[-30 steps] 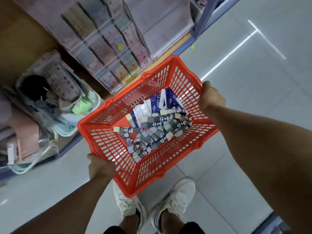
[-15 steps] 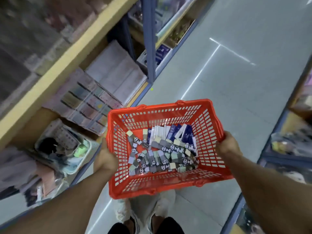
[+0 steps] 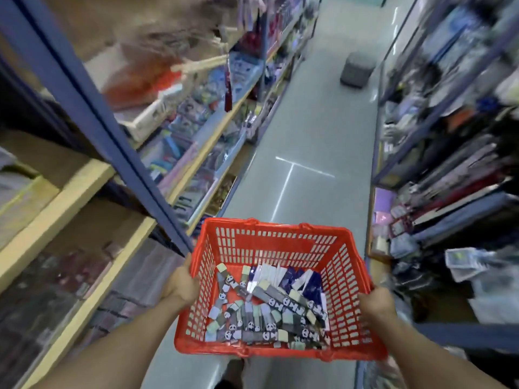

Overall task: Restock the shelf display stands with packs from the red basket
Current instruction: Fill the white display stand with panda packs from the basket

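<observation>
A red plastic basket [image 3: 269, 242] hangs in front of me at waist height over the aisle floor. My left hand [image 3: 181, 284] grips its left rim and my right hand [image 3: 376, 304] grips its right rim. Inside lie several grey panda-print packs [image 3: 252, 318] piled at the near side, with blue and white packs [image 3: 292, 276] standing along the far side. No display stand can be made out among the blurred shelves.
Stocked shelves with blue uprights [image 3: 92, 108] and wooden boards run along the left; more crowded shelves [image 3: 449, 164] line the right. A narrow grey tiled aisle [image 3: 314, 136] runs ahead, with a grey stool-like block [image 3: 358, 70] standing on it far off.
The view has swung up from the floor and low shelf to look down the aisle. The basket has turned square to me and both hands keep their grip on its rims.
</observation>
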A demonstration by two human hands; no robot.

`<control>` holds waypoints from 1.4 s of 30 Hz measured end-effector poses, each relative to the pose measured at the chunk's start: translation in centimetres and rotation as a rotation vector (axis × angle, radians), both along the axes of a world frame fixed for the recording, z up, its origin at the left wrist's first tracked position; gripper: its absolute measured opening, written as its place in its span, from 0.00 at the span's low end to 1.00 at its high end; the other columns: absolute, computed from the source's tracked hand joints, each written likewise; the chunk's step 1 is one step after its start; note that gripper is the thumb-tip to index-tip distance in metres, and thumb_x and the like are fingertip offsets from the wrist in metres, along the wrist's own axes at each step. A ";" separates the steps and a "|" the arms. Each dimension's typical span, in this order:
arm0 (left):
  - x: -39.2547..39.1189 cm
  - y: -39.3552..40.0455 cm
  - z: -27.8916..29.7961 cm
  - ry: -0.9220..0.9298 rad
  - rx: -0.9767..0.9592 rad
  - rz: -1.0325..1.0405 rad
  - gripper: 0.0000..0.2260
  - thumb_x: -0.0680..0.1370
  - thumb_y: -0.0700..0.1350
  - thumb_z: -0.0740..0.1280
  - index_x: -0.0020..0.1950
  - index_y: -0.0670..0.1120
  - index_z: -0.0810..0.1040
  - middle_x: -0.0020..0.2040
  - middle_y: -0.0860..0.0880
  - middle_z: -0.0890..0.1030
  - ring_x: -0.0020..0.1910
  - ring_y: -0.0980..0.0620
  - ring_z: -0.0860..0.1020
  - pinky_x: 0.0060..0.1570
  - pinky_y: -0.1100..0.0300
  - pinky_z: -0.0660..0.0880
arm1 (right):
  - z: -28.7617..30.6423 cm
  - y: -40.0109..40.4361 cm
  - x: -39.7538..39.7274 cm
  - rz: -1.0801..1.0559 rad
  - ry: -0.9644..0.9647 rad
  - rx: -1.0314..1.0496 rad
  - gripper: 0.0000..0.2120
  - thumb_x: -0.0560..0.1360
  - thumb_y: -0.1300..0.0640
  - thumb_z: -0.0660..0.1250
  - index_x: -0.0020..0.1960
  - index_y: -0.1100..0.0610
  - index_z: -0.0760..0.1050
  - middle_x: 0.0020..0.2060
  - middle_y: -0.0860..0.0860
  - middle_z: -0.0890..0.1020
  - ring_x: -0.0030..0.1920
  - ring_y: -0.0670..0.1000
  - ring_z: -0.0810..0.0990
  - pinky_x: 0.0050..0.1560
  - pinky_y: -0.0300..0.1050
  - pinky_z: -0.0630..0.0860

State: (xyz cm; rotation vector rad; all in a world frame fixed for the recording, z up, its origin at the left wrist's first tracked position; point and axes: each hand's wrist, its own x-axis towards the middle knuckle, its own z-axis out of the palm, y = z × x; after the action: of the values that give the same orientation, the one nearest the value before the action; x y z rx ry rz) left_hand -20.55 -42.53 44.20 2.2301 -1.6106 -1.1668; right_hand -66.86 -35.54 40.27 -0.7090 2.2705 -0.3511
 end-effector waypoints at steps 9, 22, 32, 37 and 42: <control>-9.4 -21.2 5.6 -0.054 0.005 -0.039 0.22 0.78 0.43 0.64 0.72 0.55 0.68 0.49 0.46 0.84 0.42 0.45 0.83 0.47 0.52 0.81 | 10.9 -16.8 -5.7 -0.147 0.037 -0.085 0.19 0.76 0.66 0.68 0.65 0.56 0.78 0.40 0.54 0.85 0.36 0.55 0.84 0.42 0.49 0.82; -28.7 -54.3 11.2 -0.084 -0.062 -0.186 0.15 0.80 0.45 0.64 0.67 0.50 0.70 0.47 0.46 0.82 0.39 0.46 0.83 0.43 0.51 0.82 | 10.5 -46.5 -24.9 -0.219 0.021 -0.188 0.18 0.72 0.62 0.71 0.62 0.55 0.80 0.40 0.56 0.86 0.39 0.57 0.84 0.48 0.53 0.82; -38.7 -77.7 12.8 -0.060 -0.098 -0.071 0.20 0.78 0.43 0.64 0.70 0.53 0.73 0.51 0.44 0.85 0.46 0.42 0.83 0.50 0.51 0.80 | 16.2 -74.0 -34.6 -0.143 -0.011 -0.255 0.18 0.76 0.67 0.67 0.64 0.56 0.79 0.39 0.57 0.83 0.30 0.51 0.78 0.32 0.40 0.73; -43.8 -92.2 10.9 -0.152 -0.066 -0.101 0.18 0.78 0.46 0.65 0.67 0.50 0.72 0.55 0.41 0.84 0.51 0.39 0.82 0.51 0.51 0.79 | 15.1 -88.1 -39.6 -0.126 0.007 -0.221 0.15 0.76 0.64 0.69 0.62 0.55 0.79 0.38 0.55 0.83 0.32 0.52 0.80 0.37 0.44 0.78; -48.8 -106.4 11.7 -0.089 -0.042 -0.168 0.17 0.79 0.46 0.65 0.69 0.51 0.71 0.56 0.44 0.83 0.47 0.43 0.83 0.49 0.49 0.80 | 15.9 -100.6 -43.6 -0.205 -0.002 -0.238 0.16 0.75 0.66 0.69 0.62 0.56 0.80 0.40 0.57 0.85 0.37 0.57 0.83 0.45 0.49 0.80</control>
State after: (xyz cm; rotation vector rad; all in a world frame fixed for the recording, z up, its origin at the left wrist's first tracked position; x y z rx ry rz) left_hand -69.38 -148.96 55.95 2.1852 -1.8716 -1.0736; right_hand -110.49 -136.17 56.14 -0.5932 2.3286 -0.7288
